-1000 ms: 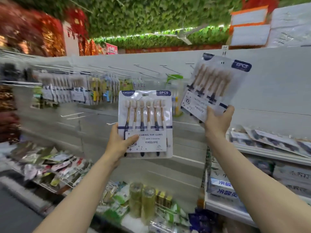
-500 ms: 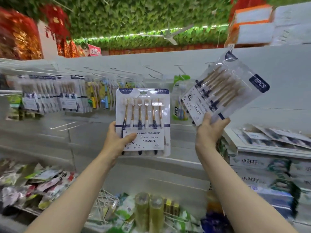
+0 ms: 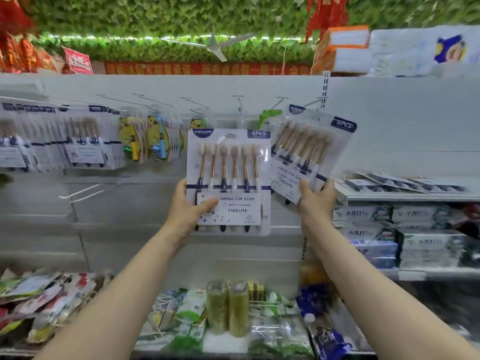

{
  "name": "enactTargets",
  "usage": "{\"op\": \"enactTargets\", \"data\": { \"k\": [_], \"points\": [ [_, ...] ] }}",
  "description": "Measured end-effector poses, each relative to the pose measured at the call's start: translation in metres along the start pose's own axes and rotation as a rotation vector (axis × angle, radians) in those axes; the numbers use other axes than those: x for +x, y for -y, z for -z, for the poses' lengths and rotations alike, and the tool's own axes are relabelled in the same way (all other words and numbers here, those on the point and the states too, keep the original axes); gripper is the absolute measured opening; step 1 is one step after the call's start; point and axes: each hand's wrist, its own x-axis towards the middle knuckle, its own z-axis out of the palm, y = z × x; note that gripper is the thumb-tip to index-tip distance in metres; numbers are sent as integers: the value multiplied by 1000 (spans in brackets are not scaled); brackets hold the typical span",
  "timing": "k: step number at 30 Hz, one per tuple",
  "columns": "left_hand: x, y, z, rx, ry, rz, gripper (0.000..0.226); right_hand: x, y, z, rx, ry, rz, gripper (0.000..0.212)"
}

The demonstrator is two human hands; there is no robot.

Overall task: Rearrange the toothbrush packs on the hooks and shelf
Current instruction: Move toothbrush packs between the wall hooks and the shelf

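Since half a second ago the right-hand pack has swung from a steep lean toward upright and come down and in, until its left edge sits just beside the left-hand pack; the left hand's pack has hardly shifted. At far left, rows of hanging toothbrush packs (image 3: 85,141) fill the wall hooks, blurred, with yellow and blue children's brush packs (image 3: 155,141) next to them. Below them, two bare hooks (image 3: 85,192) stick out from the grey back panel (image 3: 135,222). The left hand (image 3: 188,211) grips the lower left corner of an upright toothbrush pack (image 3: 228,178), thumb across the front of the printed card and fingers hidden behind, so the pack rises above and to the right of the hand (six gold-handled brushes, "6PCS" at the top corner). Just right of it, the second toothbrush pack (image 3: 309,152) leans a little to the right, its top near an empty hook (image 3: 313,102). The right hand (image 3: 315,201) clasps that pack's bottom edge, thumb in front and fingers wrapped behind, the pack standing above the hand. Farther right, more flat packs (image 3: 405,184) lie on a shelf (image 3: 415,196), with stacked toothpaste boxes (image 3: 405,229) underneath. Near the bottom centre stand two greenish jars (image 3: 228,307).
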Motion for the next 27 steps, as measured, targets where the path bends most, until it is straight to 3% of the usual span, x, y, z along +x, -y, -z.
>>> {"op": "enactTargets", "data": {
  "k": [6,14,19,27],
  "points": [
    [-44,-6,97,-18,-55,17,66,-72,12,-50,-37,121,9,29],
    [-78,-8,226,48,-169,18,66,-152,1,-147,-42,221,-28,44],
    [-72,0,300,97,-252,21,72,-186,-16,-225,13,360,-50,38],
    [-16,28,406,104,-309,63,64,-208,-52,-359,73,512,-50,38]
  ]
}}
